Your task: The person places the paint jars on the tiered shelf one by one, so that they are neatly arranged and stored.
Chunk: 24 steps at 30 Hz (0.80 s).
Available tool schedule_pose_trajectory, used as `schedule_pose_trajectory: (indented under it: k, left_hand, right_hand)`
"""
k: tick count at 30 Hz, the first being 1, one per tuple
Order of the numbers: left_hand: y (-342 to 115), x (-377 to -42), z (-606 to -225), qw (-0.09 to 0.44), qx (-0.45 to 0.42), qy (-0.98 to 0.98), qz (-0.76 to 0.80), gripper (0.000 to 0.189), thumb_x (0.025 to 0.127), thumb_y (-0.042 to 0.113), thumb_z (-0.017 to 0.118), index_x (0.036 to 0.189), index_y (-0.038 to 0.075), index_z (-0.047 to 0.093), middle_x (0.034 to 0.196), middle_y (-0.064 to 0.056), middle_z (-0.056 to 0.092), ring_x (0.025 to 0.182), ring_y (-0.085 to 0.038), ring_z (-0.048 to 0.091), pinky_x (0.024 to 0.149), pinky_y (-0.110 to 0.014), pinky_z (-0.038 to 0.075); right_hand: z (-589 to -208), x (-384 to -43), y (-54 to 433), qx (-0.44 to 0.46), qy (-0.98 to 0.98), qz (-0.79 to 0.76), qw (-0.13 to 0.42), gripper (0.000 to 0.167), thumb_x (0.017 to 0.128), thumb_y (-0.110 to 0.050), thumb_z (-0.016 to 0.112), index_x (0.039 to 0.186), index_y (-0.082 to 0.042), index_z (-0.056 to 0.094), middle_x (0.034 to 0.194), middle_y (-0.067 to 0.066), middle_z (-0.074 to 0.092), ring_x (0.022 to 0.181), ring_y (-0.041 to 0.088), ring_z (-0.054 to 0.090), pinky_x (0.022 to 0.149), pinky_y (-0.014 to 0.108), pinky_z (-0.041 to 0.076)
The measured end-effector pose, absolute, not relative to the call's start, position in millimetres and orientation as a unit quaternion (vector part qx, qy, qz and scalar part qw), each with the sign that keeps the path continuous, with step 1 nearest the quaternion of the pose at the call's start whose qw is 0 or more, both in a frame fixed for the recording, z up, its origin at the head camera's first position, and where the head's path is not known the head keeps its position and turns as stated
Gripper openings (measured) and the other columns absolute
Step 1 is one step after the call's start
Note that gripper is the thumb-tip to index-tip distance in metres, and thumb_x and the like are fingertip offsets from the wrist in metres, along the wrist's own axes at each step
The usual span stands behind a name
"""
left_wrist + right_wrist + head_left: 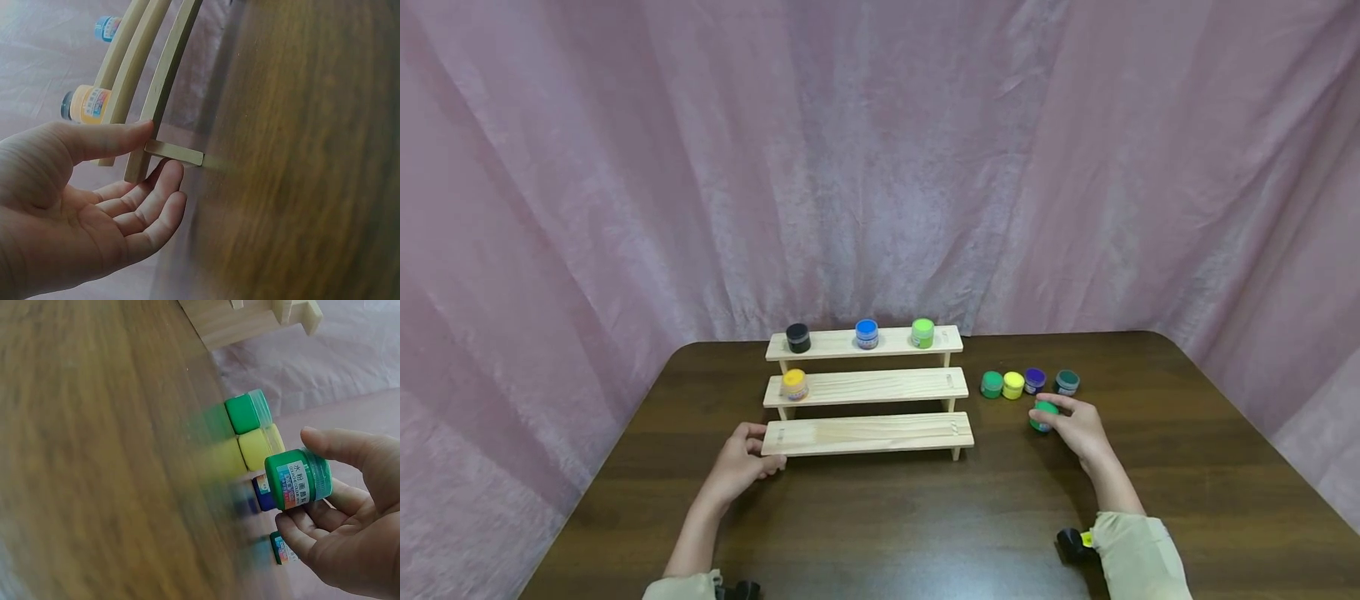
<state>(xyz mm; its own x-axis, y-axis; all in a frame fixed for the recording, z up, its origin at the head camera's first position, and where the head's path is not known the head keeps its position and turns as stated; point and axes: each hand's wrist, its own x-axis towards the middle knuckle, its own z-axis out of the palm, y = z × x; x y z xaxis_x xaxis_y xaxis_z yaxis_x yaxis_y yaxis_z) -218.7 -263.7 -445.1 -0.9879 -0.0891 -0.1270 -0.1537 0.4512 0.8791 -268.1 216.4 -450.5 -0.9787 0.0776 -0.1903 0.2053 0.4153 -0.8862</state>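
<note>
Tabletop (880,508) beneath, right hand (1081,427) pinches green jar (297,479).

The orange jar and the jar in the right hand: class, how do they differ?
The orange jar stands on the middle shelf; the held jar is pinched by the right hand. The held jar is green; the orange jar is yellow-orange. Both are round and labelled.

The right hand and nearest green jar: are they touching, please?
Touching: the right wrist view shows the right hand pinching the green jar between thumb and fingers.
</note>
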Motion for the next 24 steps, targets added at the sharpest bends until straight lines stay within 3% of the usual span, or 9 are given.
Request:
schedule_pose_trajectory:
  k: [6,14,20,24]
  left_hand:
    - [-262,-219,-443,0.033,-0.072,0.85,0.521,0.06,0.082,0.001,0.073,0.129,-0.01,0.038,0.09,-0.019,0.066,0.067,-0.016,0.063,0.062,-0.027,0.048]
    - [-263,-216,-442,0.03,-0.077,0.848,0.523,0.06,0.081,0.001,0.073,0.128,-0.01,0.039,0.092,-0.02,0.066,0.068,-0.016,0.065,0.062,-0.027,0.049]
    - [-261,-217,-442,0.029,-0.076,0.848,0.524,0.059,0.081,0.0,0.073,0.128,-0.011,0.04,0.091,-0.02,0.065,0.068,-0.016,0.065,0.062,-0.027,0.049]
    - [-261,-216,-442,0.027,-0.076,0.847,0.525,0.059,0.08,-0.001,0.073,0.128,-0.011,0.04,0.09,-0.019,0.065,0.068,-0.017,0.066,0.062,-0.027,0.049]
  right_hand:
    - [-445,-267,212,0.073,0.843,-0.53,0.055,0.061,0.094,-0.03,0.064,0.142,0.0,0.045,0.152,0.026,0.035,0.142,0.044,0.028,0.114,0.059,0.027]
    - [-435,-266,193,0.041,0.847,-0.529,0.032,0.059,0.093,-0.029,0.065,0.142,-0.002,0.047,0.152,0.024,0.037,0.14,0.043,0.034,0.109,0.053,0.038]
    - [-421,-260,180,0.035,0.846,-0.532,0.016,0.062,0.091,-0.034,0.068,0.142,-0.003,0.048,0.15,0.022,0.04,0.134,0.036,0.044,0.093,0.029,0.047]
    - [-413,-256,168,0.021,0.839,-0.544,0.012,0.061,0.091,-0.035,0.067,0.141,-0.005,0.049,0.146,0.019,0.046,0.131,0.033,0.049,0.091,0.024,0.046]
